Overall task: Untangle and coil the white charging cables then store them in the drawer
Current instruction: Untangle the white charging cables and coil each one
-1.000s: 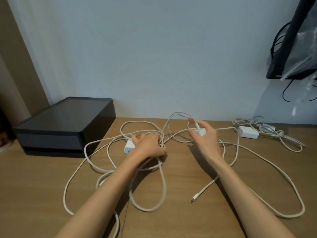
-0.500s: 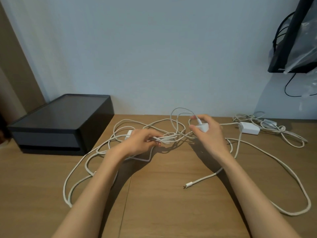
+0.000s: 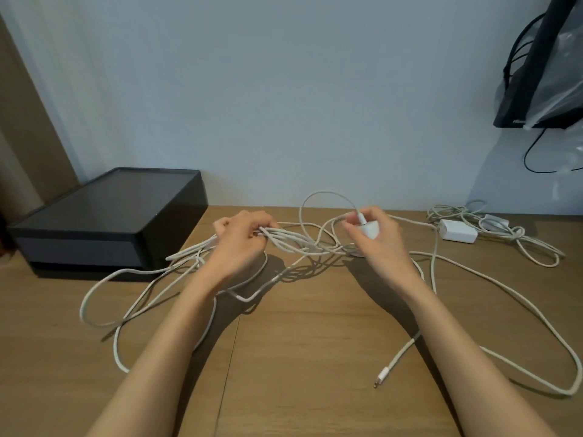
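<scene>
White cables [image 3: 290, 242], strung sideways
My left hand [image 3: 239, 244] grips them; my right hand [image 3: 381, 244], beside, pinches the plug [image 3: 369, 231].

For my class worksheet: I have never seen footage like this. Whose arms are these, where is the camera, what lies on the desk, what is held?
No machine here: a person works with bare hands. One camera, worn on the head, looks forward and down, so both arms reach in from below. On the wooden table lie tangled white charging cables, a second white charger with its cord at far right, and a black drawer box at left. The left hand grips a bunch of their strands; the right hand pinches a small white plug.
</scene>
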Demonstrator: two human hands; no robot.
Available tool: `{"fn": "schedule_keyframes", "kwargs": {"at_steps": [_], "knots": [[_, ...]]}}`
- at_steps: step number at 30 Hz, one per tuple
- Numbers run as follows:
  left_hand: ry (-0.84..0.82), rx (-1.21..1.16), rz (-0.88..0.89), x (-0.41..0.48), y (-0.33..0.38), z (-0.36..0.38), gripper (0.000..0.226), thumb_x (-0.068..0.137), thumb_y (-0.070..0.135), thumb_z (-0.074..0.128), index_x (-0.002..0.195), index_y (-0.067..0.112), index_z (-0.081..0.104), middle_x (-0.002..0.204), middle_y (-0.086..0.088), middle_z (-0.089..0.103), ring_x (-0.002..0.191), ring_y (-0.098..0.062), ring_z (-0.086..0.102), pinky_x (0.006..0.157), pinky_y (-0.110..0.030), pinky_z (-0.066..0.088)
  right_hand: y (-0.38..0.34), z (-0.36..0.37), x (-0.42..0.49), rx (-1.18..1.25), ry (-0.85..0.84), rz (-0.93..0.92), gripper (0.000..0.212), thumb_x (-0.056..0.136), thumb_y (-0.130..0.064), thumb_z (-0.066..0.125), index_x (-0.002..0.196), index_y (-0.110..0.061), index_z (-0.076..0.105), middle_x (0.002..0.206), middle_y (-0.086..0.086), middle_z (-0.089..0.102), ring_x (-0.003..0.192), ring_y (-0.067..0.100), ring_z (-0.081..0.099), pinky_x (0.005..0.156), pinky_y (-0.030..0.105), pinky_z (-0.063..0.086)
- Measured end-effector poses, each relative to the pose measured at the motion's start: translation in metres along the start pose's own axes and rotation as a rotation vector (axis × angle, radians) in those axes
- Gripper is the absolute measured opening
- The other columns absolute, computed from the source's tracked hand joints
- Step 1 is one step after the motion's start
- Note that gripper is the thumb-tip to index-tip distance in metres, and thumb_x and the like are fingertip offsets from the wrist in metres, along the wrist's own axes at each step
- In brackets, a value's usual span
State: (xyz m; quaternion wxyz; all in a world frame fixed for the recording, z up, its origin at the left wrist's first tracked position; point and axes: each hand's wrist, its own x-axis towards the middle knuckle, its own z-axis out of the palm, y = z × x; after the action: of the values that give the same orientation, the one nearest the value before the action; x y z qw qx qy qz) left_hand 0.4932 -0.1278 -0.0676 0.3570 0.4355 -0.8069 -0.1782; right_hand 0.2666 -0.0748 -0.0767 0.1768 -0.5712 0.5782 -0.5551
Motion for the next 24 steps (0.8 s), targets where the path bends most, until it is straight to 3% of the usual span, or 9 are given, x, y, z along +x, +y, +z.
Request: {"fn": "schedule_keyframes", "kwargs": {"at_steps": [2, 4, 6, 9, 12, 14, 19, 24], "knots": [[-0.026, 0.135, 0.012, -0.004, -0.001, -0.001, 0.047, 0.083, -0.005, 0.047, 0.058, 0.033, 0.053, 0.068, 0.011, 0.054, 0.09, -0.009, 0.043, 0.078, -0.03, 0.014, -0.005, -0.002, 0.001, 0.148, 0.046, 0.081, 0.004, 0.089, -0.016, 0.064, 0.09, -0.017, 0.061, 0.081, -0.001, 0.064, 0.059, 0.007, 0.055, 0.052, 0.022, 0.048], [-0.13, 0.249, 0.007, -0.007, -0.001, -0.001, 0.041, 0.084, -0.002, 0.05, 0.061, 0.032, 0.055, 0.067, 0.014, 0.05, 0.089, -0.009, 0.04, 0.084, -0.031, 0.014, -0.012, -0.004, 0.002, 0.36, 0.023, 0.15, 0.006, 0.091, -0.015, 0.062, 0.095, -0.012, 0.058, 0.084, 0.003, 0.067, 0.052, 0.01, 0.054, 0.048, 0.022, 0.048], [-0.248, 0.375, 0.005, -0.008, 0.0, 0.001, 0.031, 0.086, 0.004, 0.052, 0.073, 0.031, 0.061, 0.074, 0.019, 0.05, 0.092, -0.007, 0.037, 0.094, -0.034, 0.013, -0.018, -0.008, 0.001, 0.583, -0.034, 0.213, 0.012, 0.092, -0.017, 0.06, 0.101, -0.009, 0.057, 0.087, 0.005, 0.069, 0.051, 0.015, 0.055, 0.046, 0.023, 0.048], [-0.362, 0.392, -0.011, -0.009, -0.002, 0.004, 0.015, 0.084, 0.024, 0.06, 0.09, 0.038, 0.056, 0.086, 0.02, 0.052, 0.103, -0.007, 0.042, 0.105, -0.04, 0.007, -0.024, -0.012, 0.0, 0.765, -0.145, 0.283, 0.019, 0.094, -0.022, 0.055, 0.108, -0.01, 0.057, 0.089, 0.004, 0.071, 0.053, 0.016, 0.056, 0.047, 0.022, 0.049], [-0.338, 0.401, -0.015, -0.011, -0.001, 0.011, 0.037, 0.076, 0.061, 0.06, 0.106, 0.041, 0.053, 0.096, 0.021, 0.057, 0.107, -0.003, 0.046, 0.11, -0.046, 0.001, -0.026, -0.011, 0.0, 0.746, -0.203, 0.252, 0.027, 0.092, -0.03, 0.053, 0.112, -0.013, 0.057, 0.087, 0.001, 0.072, 0.052, 0.015, 0.053, 0.046, 0.022, 0.046], [-0.265, 0.412, 0.025, -0.01, 0.007, 0.02, 0.053, 0.074, 0.075, 0.052, 0.115, 0.041, 0.053, 0.098, 0.018, 0.063, 0.105, -0.001, 0.051, 0.112, -0.048, -0.002, -0.028, -0.01, 0.001, 0.716, -0.213, 0.225, 0.034, 0.087, -0.037, 0.053, 0.114, -0.015, 0.057, 0.087, 0.001, 0.071, 0.05, 0.014, 0.051, 0.044, 0.023, 0.043], [-0.263, 0.461, 0.128, -0.009, 0.014, 0.03, 0.032, 0.092, 0.049, 0.048, 0.121, 0.039, 0.057, 0.1, 0.01, 0.07, 0.107, -0.011, 0.056, 0.106, -0.035, 0.013, -0.028, -0.011, 0.003, 0.659, -0.112, 0.21, 0.037, 0.087, -0.035, 0.058, 0.114, -0.012, 0.052, 0.093, 0.002, 0.07, 0.05, 0.017, 0.048, 0.044, 0.024, 0.042], [-0.296, 0.606, 0.042, -0.008, 0.007, 0.015, 0.026, 0.095, 0.037, 0.049, 0.117, 0.046, 0.06, 0.111, 0.012, 0.058, 0.111, -0.012, 0.049, 0.105, -0.039, 0.016, -0.025, -0.021, 0.007, 0.512, 0.035, 0.115, 0.016, 0.095, -0.027, 0.055, 0.109, -0.022, 0.051, 0.101, 0.001, 0.068, 0.055, 0.014, 0.049, 0.05, 0.025, 0.045]]}}
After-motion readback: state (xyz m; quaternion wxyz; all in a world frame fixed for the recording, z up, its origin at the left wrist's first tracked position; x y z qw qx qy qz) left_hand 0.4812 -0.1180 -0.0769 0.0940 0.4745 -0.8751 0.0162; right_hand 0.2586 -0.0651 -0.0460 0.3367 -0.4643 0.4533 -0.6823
